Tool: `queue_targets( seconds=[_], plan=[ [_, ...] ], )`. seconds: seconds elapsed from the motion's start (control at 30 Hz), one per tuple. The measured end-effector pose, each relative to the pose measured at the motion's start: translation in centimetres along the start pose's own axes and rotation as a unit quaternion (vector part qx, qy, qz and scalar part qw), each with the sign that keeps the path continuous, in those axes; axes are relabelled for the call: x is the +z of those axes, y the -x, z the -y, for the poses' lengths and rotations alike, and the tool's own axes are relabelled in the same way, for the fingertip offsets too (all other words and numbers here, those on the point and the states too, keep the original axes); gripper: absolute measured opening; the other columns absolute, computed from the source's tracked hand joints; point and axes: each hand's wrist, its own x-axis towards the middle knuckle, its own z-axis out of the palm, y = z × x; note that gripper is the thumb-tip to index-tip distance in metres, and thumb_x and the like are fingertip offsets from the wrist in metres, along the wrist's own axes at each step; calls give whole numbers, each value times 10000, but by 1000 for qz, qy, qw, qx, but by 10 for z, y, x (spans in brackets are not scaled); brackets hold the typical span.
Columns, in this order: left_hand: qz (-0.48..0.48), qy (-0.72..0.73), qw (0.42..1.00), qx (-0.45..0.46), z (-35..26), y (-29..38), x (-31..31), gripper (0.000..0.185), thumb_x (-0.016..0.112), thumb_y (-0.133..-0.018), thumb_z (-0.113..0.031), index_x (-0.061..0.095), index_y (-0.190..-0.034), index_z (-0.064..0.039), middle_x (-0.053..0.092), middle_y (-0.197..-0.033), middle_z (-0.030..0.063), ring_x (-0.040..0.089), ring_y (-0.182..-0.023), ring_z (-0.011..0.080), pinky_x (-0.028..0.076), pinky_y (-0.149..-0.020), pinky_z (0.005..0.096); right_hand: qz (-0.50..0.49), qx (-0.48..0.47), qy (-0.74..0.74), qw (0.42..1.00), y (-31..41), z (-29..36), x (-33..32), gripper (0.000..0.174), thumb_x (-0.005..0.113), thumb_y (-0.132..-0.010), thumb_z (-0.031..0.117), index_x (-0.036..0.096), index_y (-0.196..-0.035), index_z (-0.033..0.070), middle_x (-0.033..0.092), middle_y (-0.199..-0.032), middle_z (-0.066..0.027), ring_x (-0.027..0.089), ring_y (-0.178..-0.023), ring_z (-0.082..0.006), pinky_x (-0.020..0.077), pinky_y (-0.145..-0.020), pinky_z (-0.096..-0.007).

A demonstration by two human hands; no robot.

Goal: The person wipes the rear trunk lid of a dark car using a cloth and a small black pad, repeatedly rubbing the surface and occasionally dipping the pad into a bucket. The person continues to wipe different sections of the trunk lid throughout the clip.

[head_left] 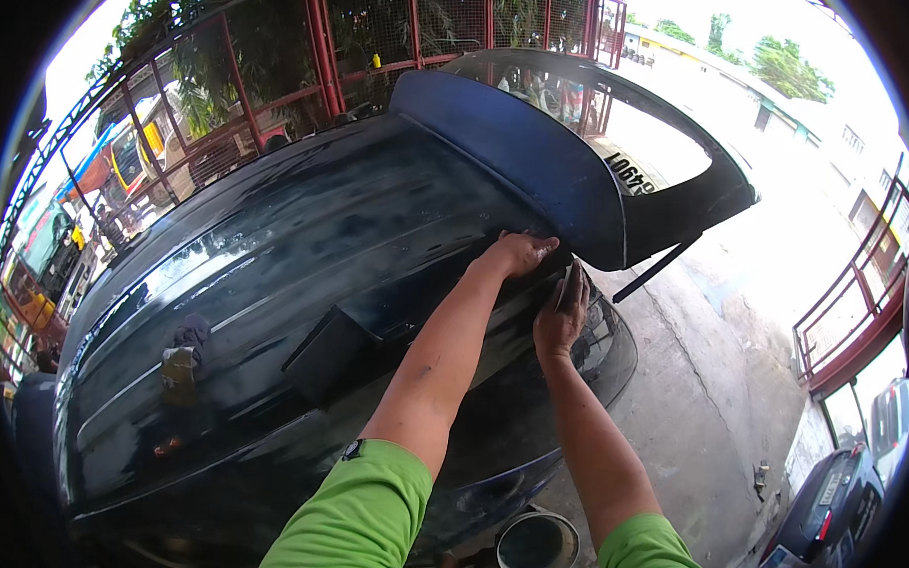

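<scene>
A dark car roof [314, 219] fills the middle, wet or dusty in streaks, below a raised tailgate with a blue spoiler [519, 151]. My left hand [527, 254] rests at the roof's rear edge beside the spoiler; whether anything is under its fingers cannot be told. Just right of it, my right hand [562, 318] presses a thin flat piece [569, 277], perhaps sandpaper, against the rear corner. A dark flat sheet [332, 355] lies on the roof left of my forearms. Farther left are a crumpled grey cloth [192, 331] and a brownish piece of sheet material [179, 376].
A bucket [538, 548] of dark liquid stands on the concrete floor beside the car. The tailgate strut [658, 267] slants down right of my hands. Red mesh fencing [327, 47] runs behind the car, and another dark car [830, 507] is parked at the lower right.
</scene>
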Motion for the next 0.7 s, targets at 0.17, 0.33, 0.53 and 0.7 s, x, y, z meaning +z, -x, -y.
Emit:
queue_targets(
  seconds=[0.17,0.33,0.53,0.7],
  plan=[
    [18,-96,993,65,57,30,-10,656,239,-1102,-620,357,-1642,-266,196,-1758,71,145,-1625,310,125,-1307,553,24,-95,-19,995,13,-12,9,803,618,-743,-88,496,-1522,68,511,-1535,-209,470,-1435,-418,403,-1192,-473],
    [-45,-139,986,-85,109,30,-29,748,276,-1070,-675,211,-1693,-265,100,-1774,108,62,-1631,370,72,-1288,622,24,-86,-18,996,12,-16,6,785,658,-755,-62,491,-1516,34,521,-1524,-225,488,-1411,-438,410,-1184,-480],
    [-47,-147,983,-94,8,-75,5,855,368,-1002,-755,246,-1687,-259,50,-1761,206,3,-1622,430,29,-1274,652,-4,-77,-19,997,9,-14,8,725,643,-833,-5,471,-1537,35,509,-1545,-224,481,-1432,-432,400,-1195,-465],
    [15,-70,995,69,-6,-55,9,766,410,-1042,-653,364,-1647,-184,140,-1754,180,60,-1632,357,44,-1283,626,-6,-56,-31,998,10,-20,9,735,661,-798,-24,480,-1511,-3,520,-1517,-236,485,-1412,-444,390,-1193,-491]
  ],
)
